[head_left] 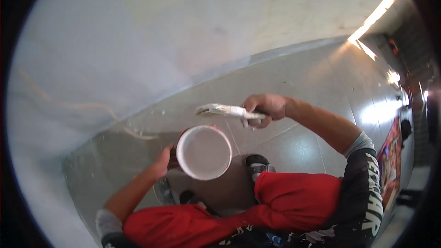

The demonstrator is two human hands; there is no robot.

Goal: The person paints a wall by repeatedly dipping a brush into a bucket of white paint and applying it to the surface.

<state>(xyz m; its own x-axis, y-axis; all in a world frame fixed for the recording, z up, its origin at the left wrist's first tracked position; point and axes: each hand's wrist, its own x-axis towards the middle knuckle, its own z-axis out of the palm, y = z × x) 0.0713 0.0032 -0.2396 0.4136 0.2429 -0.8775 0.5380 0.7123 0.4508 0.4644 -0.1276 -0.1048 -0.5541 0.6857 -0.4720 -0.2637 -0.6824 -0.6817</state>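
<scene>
My right hand (267,106) is closed around the handle of a paintbrush (225,109), which is smeared with white. The brush is held level, with its bristle end pointing left, above and apart from the bucket. A round bucket (202,177) with a white rim and a reddish outer side is tilted so that its mouth faces me. Whitish paint (204,152) appears to be inside it. My left hand (161,163) grips the bucket at its left side; its fingers are partly hidden behind the bucket.
A pale wall (138,32) rises ahead and to the left, meeting the grey tiled floor (294,147). Along the wall's foot runs a thin light cable (103,107). At the far right lies a colourful printed sheet (390,156). My red-clad knees are below the bucket.
</scene>
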